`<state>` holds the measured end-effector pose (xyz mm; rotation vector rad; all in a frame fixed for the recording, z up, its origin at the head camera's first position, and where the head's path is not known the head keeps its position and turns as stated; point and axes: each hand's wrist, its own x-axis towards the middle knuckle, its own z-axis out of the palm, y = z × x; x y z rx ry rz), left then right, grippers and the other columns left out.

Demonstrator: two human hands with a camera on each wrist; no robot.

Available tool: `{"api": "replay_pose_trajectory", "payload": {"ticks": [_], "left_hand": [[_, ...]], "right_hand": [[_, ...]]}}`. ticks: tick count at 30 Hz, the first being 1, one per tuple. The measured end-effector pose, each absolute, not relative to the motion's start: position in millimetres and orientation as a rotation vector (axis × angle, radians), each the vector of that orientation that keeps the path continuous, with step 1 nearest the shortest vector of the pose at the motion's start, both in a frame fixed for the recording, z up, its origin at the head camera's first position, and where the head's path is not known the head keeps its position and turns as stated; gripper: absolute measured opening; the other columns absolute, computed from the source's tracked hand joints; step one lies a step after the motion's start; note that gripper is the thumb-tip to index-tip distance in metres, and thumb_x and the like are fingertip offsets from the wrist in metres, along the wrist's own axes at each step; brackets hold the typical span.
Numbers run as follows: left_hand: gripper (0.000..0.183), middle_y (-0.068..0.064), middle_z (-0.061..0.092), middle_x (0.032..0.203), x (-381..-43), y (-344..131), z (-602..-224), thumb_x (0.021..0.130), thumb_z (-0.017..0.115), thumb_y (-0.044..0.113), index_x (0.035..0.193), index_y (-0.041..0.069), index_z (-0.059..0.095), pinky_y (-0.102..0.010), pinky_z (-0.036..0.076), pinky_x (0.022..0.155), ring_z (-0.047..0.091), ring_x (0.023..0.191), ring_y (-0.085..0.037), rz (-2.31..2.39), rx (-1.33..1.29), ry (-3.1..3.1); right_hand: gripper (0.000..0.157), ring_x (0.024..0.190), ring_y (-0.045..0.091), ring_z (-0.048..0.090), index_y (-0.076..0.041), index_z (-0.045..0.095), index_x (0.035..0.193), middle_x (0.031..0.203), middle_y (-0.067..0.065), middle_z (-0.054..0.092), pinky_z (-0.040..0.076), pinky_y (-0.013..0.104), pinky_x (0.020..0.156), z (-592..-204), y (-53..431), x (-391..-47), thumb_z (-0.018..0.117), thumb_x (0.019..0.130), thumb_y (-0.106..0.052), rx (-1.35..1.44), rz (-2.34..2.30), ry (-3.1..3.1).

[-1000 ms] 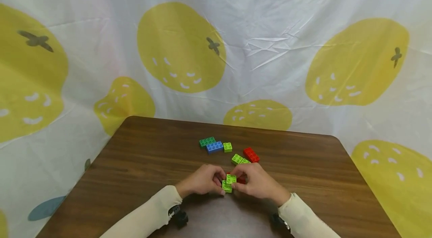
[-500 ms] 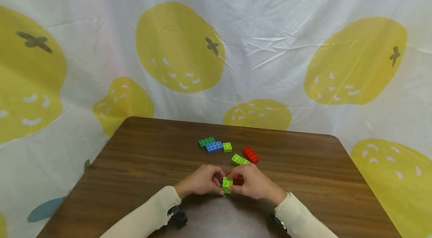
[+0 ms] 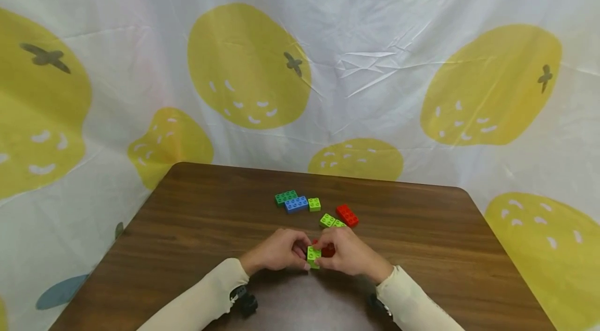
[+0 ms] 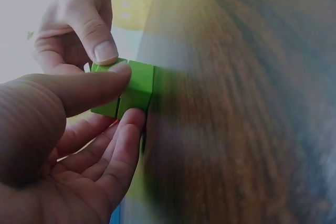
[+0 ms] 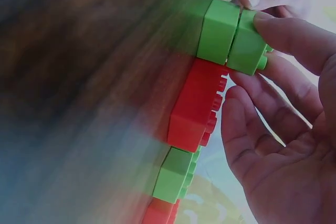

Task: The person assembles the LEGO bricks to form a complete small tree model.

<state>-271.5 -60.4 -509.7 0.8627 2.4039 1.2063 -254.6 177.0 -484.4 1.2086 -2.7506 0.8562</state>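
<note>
Two light green toy building bricks stand stacked near the front middle of the table. My left hand (image 3: 281,249) pinches the lower brick (image 5: 218,30) between thumb and fingers. From the other side, my right hand (image 3: 347,252) grips the upper brick (image 5: 247,48), its thumb on the near face. A thin gap line shows between the two bricks in the right wrist view. Beside the stack lies a red brick (image 5: 191,106), studs up, partly hidden under my right hand in the head view.
Farther back on the wooden table (image 3: 211,206) lie a dark green brick (image 3: 286,197), a blue brick (image 3: 296,204) and a small light green brick (image 3: 314,204). Closer to my right hand are light green bricks (image 3: 327,220) and another red brick (image 3: 347,215). A lemon-patterned curtain (image 3: 365,60) hangs behind.
My right hand has moved slightly left and brought the upper light green brick down onto the lower one, lining them up. The left hand has stayed nearly still.
</note>
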Motion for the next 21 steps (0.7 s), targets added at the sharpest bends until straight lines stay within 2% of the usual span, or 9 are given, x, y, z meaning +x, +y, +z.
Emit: {"api": "replay_pose_trajectory", "payload": {"ticks": [7, 14, 21], "left_hand": [[0.029, 0.002, 0.077, 0.100, -272.6, -62.3, -510.1, 0.086, 0.089, 0.020, 0.109, 0.012, 0.075, -0.020, 0.059, 0.077, 0.072, 0.085, -0.003, 1.250, 0.873, 2.399], [0.026, 0.002, 0.077, 0.102, -272.1, -63.1, -507.3, 0.087, 0.089, 0.022, 0.108, 0.015, 0.075, -0.020, 0.060, 0.078, 0.073, 0.087, -0.005, 1.271, 0.847, 2.378], [0.026, 0.003, 0.078, 0.102, -271.9, -62.6, -507.2, 0.088, 0.089, 0.023, 0.108, 0.016, 0.075, -0.019, 0.059, 0.078, 0.073, 0.087, -0.003, 1.255, 0.854, 2.375]], "right_hand": [[0.014, 0.071, 0.011, 0.053, -0.018, 0.081, 0.090, 0.080, 0.001, 0.067, 0.040, 0.019, 0.064, -479.2, 172.2, -254.2, 0.091, 0.084, -0.026, 1.228, 0.779, -2.763], [0.014, 0.067, 0.002, 0.047, -0.021, 0.079, 0.085, 0.078, 0.000, 0.070, 0.039, 0.019, 0.060, -475.9, 170.8, -253.0, 0.092, 0.084, -0.027, 1.188, 0.746, -2.803], [0.015, 0.070, 0.008, 0.058, -0.021, 0.082, 0.092, 0.083, -0.006, 0.073, 0.046, 0.018, 0.063, -481.9, 176.5, -254.9, 0.093, 0.083, -0.025, 1.202, 0.832, -2.783]]}}
